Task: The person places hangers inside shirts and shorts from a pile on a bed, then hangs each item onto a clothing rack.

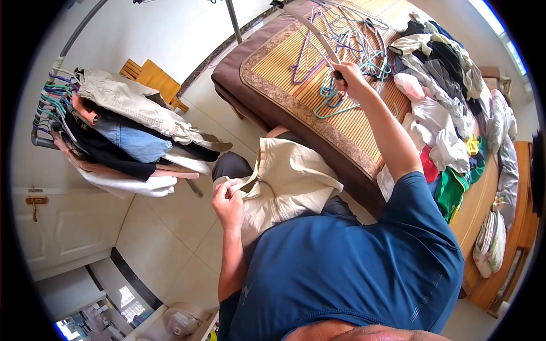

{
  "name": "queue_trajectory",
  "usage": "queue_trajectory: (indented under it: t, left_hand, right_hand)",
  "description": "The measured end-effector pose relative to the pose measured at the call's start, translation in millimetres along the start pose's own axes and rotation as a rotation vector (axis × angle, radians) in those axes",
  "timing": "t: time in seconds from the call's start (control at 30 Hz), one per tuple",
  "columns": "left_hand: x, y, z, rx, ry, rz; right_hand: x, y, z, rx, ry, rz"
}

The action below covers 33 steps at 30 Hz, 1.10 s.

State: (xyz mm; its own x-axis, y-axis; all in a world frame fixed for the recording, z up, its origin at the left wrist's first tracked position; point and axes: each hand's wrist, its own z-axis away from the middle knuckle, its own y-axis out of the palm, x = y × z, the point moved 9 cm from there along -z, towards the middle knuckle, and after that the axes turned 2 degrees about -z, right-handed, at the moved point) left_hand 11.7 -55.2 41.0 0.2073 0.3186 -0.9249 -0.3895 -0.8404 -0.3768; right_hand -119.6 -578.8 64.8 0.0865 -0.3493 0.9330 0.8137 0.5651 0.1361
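Resting across the seated person's lap, just beside the near edge of the brown-sided bed (pixel 227 71), is a cream-beige cloth garment (pixel 290 179) with a wide waistband. The left hand (pixel 227 200) pinches that waistband between thumb and fingers, probably to keep its edge raised and within reach while the lap carries the weight. The right hand (pixel 349 79), lifted above the bed, is curled closed around the end of a long grey-beige belt-like strip (pixel 314 28), seemingly gripped there to hold its length clear of the garment.

On the bed's woven bamboo mat (pixel 270 62) lies a tangle of thin coloured hangers (pixel 350 51), loose enough to pick from. A mixed heap of clothes (pixel 441 65) lies on the bed's right side. Left of the bed, well apart, a grey metal rack (pixel 74 40) carries hung clothes (pixel 133 139). Nearer the person than the bed, a translucent bag-like bundle (pixel 182 323) sits low; what it holds, I cannot make out.
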Motion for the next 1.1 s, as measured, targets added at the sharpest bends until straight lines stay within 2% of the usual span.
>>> queue_trajectory:
  t: [0.07,0.1,0.2,0.23,0.33,0.37,0.4,0.47,0.63,0.73,0.8,0.83,0.87,0.93,1.0,1.1]
  left_hand:
    - [-1,1,1,0.004,0.002,-0.006]
    - [-4,1,2,0.002,0.007,0.000]
    - [-7,0,2,-0.001,-0.001,0.012]
    - [-5,0,3,-0.001,-0.016,0.017]
    - [-8,0,4,-0.016,0.019,0.038]
    - [-7,1,4,-0.015,0.018,0.038]
    - [-6,0,4,-0.030,0.025,0.037]
    - [-8,-1,4,-0.046,0.033,0.036]
    - [-2,0,4,-0.041,-0.022,0.034]
    - [4,0,2,-0.048,-0.028,0.036]
    - [12,1,1,-0.045,-0.049,0.034]
    - [14,1,0,-0.043,-0.069,0.033]
    - [15,2,-1,-0.043,-0.070,0.034]
    - [9,1,-4,-0.063,-0.075,0.117]
    - [4,-2,-7,-0.081,-0.110,0.144]
    - [-1,-6,-14,-0.122,-0.152,0.163]
  right_hand:
    - [-4,3,-5,0.122,0.132,-0.290]
    - [-4,0,-12,0.127,0.124,-0.334]
    - [-4,-10,-22,0.052,0.116,-0.320]
    - [0,-14,-20,-0.029,0.083,-0.194]
    - [6,-14,-20,-0.051,0.089,-0.148]
    - [6,-8,-23,0.041,0.108,-0.234]
    - [3,-15,-30,0.040,0.109,-0.234]
    - [4,-4,-39,0.262,0.125,-0.617]
    - [18,7,-26,0.382,0.092,-0.795]
    - [18,4,-4,0.313,0.037,-0.610]
    - [21,-2,18,0.260,-0.062,-0.296]
    - [26,-3,36,0.230,-0.118,-0.246]
    - [23,-5,46,0.230,-0.117,-0.244]
    - [15,-20,59,0.171,-0.088,-0.038]
    - [13,-21,81,0.186,-0.107,-0.007]
    - [16,-3,118,0.358,-0.186,0.225]
